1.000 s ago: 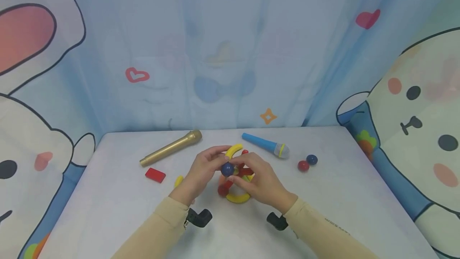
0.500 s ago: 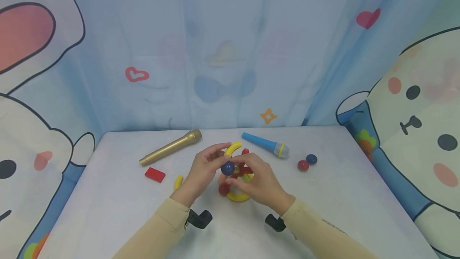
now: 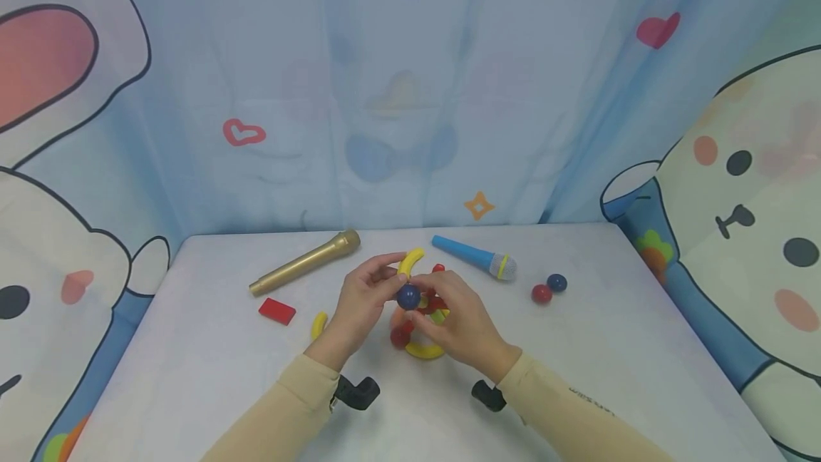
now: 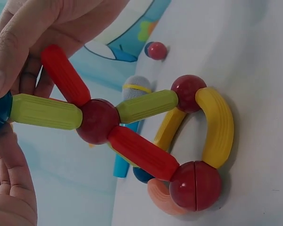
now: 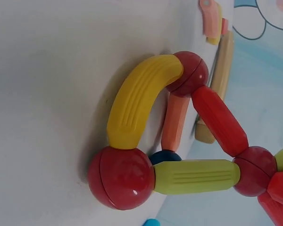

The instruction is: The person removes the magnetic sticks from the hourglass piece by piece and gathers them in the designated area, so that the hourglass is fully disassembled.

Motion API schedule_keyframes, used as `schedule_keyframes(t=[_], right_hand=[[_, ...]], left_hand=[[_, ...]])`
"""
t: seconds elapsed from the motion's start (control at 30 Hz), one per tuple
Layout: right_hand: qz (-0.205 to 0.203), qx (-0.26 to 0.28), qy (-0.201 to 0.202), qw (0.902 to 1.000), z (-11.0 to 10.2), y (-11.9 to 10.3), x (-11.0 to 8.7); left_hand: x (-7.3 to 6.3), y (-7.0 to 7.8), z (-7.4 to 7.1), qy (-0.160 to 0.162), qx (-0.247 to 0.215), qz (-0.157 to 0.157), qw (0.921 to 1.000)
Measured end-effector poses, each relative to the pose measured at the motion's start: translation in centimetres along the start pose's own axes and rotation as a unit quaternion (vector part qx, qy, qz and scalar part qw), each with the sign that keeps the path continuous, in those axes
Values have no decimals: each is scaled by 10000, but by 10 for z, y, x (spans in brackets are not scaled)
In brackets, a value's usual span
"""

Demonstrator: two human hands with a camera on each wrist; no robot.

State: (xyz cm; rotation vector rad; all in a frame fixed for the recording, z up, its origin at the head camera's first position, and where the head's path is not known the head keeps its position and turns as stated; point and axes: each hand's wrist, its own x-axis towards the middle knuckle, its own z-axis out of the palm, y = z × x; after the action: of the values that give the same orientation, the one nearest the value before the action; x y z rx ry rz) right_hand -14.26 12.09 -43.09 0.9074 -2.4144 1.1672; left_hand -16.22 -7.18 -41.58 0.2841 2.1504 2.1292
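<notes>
A toy structure of ball connectors and ribbed building sticks stands on the white table. Its base has a curved yellow stick [image 5: 141, 99] between red balls [image 5: 121, 178]. Red and green sticks rise from there to a central red ball [image 4: 99, 121], and another green stick [image 4: 46, 111] leads up to a blue ball [image 3: 408, 297]. My right hand [image 3: 460, 312] grips this blue ball between thumb and fingers. My left hand [image 3: 360, 303] pinches a curved yellow stick [image 3: 411, 261] that points up from the ball. In the right wrist view the hands are almost wholly outside the frame.
Toward the back lie a gold microphone [image 3: 306, 263] and a blue microphone [image 3: 473, 258]. A red block [image 3: 277, 311] and a yellow stick [image 3: 318, 324] are on the left. On the right, a loose red ball [image 3: 541, 294] sits beside a blue one [image 3: 556, 283].
The yellow stick on top has shifted slightly left and stands more upright. My right hand has moved a little left; both hands keep their hold.
</notes>
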Motion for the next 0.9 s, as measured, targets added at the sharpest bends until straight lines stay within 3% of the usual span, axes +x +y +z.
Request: schedule_keyframes(t=[0.33, 0.67, 0.9], right_hand=[[-29, -158, -11, 9999, 2, 1, 0], [-256, -733, -119, 9969, 2, 2, 0], [-247, -723, -94, 9970, 2, 3, 0]], left_hand=[[0, -2, 4, 335, -205, 152, 9991], [1, -6, 5, 442, -219, 293, 9984], [2, -7, 7, 504, -301, 324, 9977]])
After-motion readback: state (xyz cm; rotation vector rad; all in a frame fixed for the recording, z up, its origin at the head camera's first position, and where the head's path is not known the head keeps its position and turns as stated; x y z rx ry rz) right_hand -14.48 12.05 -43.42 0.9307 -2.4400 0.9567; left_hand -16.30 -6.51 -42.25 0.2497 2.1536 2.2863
